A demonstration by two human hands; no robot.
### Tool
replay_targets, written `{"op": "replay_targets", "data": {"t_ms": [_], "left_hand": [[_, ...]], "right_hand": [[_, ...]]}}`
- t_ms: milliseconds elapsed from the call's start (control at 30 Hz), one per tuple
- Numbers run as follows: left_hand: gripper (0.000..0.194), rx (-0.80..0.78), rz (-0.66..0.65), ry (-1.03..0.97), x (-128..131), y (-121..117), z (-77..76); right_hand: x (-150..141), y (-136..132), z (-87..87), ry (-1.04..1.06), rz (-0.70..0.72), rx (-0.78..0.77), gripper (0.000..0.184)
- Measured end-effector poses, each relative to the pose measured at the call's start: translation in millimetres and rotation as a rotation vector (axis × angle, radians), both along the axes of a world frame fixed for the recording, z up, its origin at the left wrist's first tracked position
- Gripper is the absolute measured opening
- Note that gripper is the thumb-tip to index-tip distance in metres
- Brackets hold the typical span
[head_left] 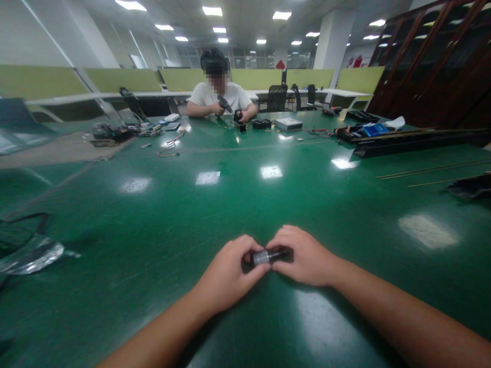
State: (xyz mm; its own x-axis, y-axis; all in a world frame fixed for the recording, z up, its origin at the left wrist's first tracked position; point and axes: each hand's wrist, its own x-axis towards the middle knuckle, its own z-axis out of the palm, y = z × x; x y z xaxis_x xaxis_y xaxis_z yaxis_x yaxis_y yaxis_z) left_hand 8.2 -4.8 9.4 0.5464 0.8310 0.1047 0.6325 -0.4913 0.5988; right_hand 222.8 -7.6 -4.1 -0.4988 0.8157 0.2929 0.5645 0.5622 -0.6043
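Green table (215, 209): big, flat and shiny, with white patches of light on its top.
Co-worker (218, 97): sits at the far side in a white shirt, with a drill (225, 104) in one hand.
Long black bar (414, 144): lies at the right, far from the person's hands.
Silver bag (38, 256): crinkly, near the left edge.
Right hand (305, 255): curled round the black end of a small tube, palm side facing the left hand.
Left hand (232, 271): curled round the grey end, just beside the right hand.
Small tube (261, 257): round, silver-grey on the left and shiny black on the right. It is between the two hands, over the near middle of the table; whether it touches the top is hard to tell.
Writing on the tube: too small to read.
Fingers (262, 270): both hands pinch the tube, thumbs on the near side, fingertips on the far side, spread only as wide as the tube.
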Motion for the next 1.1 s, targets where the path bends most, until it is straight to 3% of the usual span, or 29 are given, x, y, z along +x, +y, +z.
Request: {"op": "replay_targets", "data": {"t_ms": [100,433,1100], "left_hand": [[0.013,-0.003,0.006,0.002,-0.8,0.7,0.1],[0.014,0.007,-0.017,0.001,0.0,0.6,0.4],[0.011,0.009,-0.016,-0.007,1.2,-1.2,3.7]], "right_hand": [[4.9,0.4,-0.2,0.013,0.005,-0.02,0.026],[3.8,1.6,-4.0,0.015,0.018,0.009,0.011],[3.2,0.3,-0.7,0.01,0.037,0.018,0.007]]}}
